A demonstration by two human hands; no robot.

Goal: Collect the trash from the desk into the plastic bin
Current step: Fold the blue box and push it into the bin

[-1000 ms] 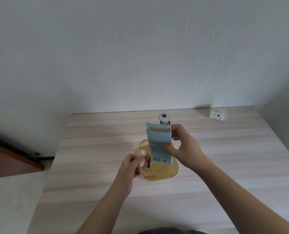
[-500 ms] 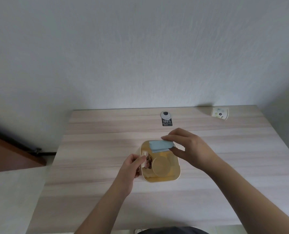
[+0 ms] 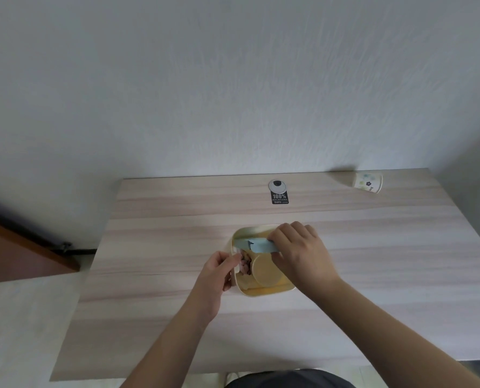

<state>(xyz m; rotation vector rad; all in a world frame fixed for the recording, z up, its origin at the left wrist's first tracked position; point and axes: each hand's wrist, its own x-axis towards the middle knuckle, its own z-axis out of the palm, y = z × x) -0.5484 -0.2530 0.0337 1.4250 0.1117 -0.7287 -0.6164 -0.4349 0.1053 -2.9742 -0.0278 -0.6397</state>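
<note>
I see the right hand pinching the blue carton flat across the yellow bin on the counter, the left hand gripping the bin's rim — the carton could wedge on top and flip out — tipping the bin.

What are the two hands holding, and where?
Right hand holds the blue carton by its right end, over the plastic bin. Left hand grips the bin's left rim.
</note>
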